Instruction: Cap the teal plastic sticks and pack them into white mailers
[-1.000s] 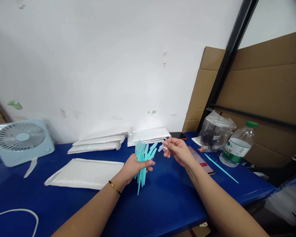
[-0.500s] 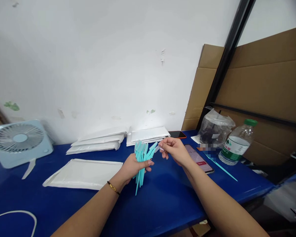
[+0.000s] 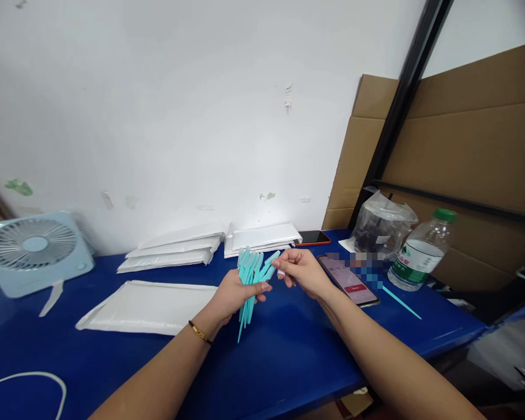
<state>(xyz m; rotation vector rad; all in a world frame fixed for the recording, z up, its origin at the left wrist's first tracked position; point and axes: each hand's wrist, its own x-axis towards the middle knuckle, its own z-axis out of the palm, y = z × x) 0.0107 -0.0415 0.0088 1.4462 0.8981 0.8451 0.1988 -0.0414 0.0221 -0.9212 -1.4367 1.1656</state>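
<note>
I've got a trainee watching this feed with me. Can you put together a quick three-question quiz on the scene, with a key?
1. Multiple choice: What does the left hand hold?
a) a lit phone
b) a bunch of turquoise tools
c) a white cable

2. True or false: The clear bottle has a red cap.

3. Fill in the blank: The device with the round grille, toward the left end of the blue table, is a ____.

Key:
1. b
2. False; it has a green cap.
3. fan
</note>
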